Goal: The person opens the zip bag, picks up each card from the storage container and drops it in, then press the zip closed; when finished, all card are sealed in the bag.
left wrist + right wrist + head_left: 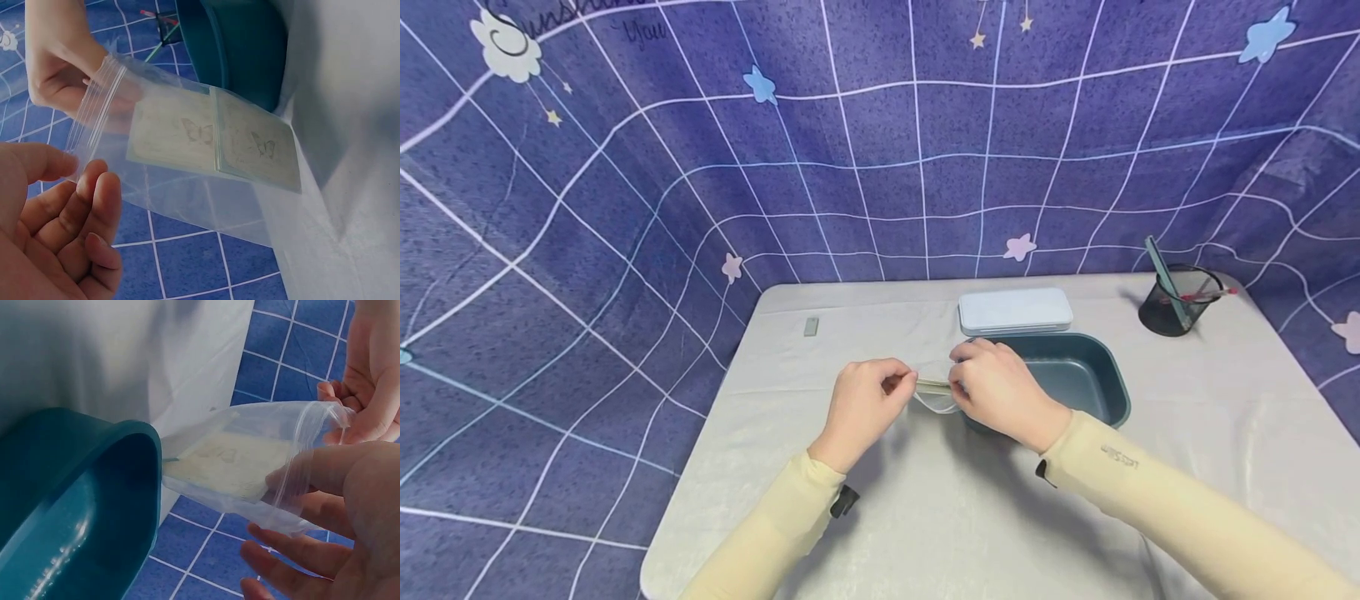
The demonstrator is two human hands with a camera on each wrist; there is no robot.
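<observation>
A clear zip-lock bag [187, 209] is held up between both hands over the front of the table. Inside it lie cream cards [169, 134] printed with a butterfly, one overlapping another. My left hand [867, 408] pinches the edge of the bag's mouth between thumb and index finger, its other fingers curled loosely. At the other side of the mouth, my right hand [1003, 390] grips the bag. In the right wrist view one of its digits reaches past the zip strip to the cards, while other fingers extend below the bag.
A teal bin [1075, 387] stands under and beside the right hand. Behind it lies a pale blue case [1015, 310]. A black mesh pen cup [1165, 312] with several items is at the back right. A small grey-green block [811, 327] lies at the back left.
</observation>
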